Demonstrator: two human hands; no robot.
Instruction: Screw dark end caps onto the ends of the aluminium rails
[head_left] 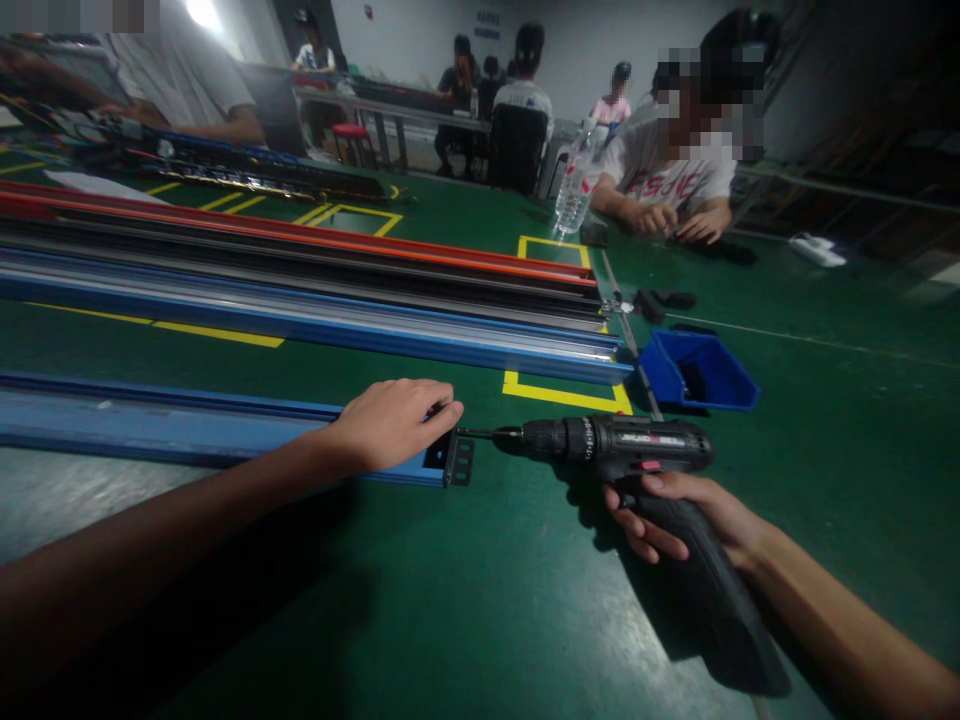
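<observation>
My left hand (394, 420) rests on the right end of a long blue metal rail (150, 425) lying on the green table, fingers curled over its top edge beside a black end bracket (461, 460). My right hand (675, 515) grips the handle of a black cordless drill (622, 445). The drill lies level, pointing left, and its bit tip (469, 434) meets the bracket at the rail's end.
Several long rails, blue, grey, black and orange (300, 285), lie stacked behind. A blue parts bin (701, 372) stands to the right of them. A water bottle (574, 180) and a seated person (675, 170) are across the table; other people sit further back.
</observation>
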